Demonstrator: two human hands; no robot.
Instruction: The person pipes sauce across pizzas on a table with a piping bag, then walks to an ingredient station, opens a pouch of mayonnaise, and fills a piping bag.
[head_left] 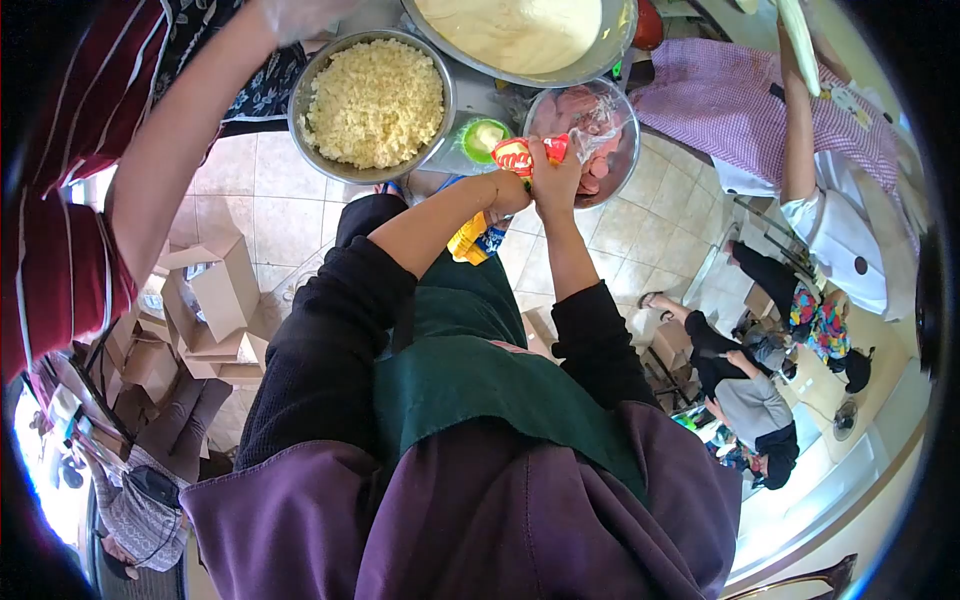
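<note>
My left hand is closed at the lower end of a red and yellow packet. My right hand grips the packet's other side, fingers wrapped on it. The packet is over the table edge, between a small green-rimmed container and a metal bowl of pink sliced sausage with clear plastic in it. Below my left hand is a yellow and blue packet; what bears it is hidden.
A bowl of chopped pale food is at the left, a large basin of creamy mixture behind. Co-workers' arms reach in at left and right. Cardboard boxes lie on the floor; more people sit at the right.
</note>
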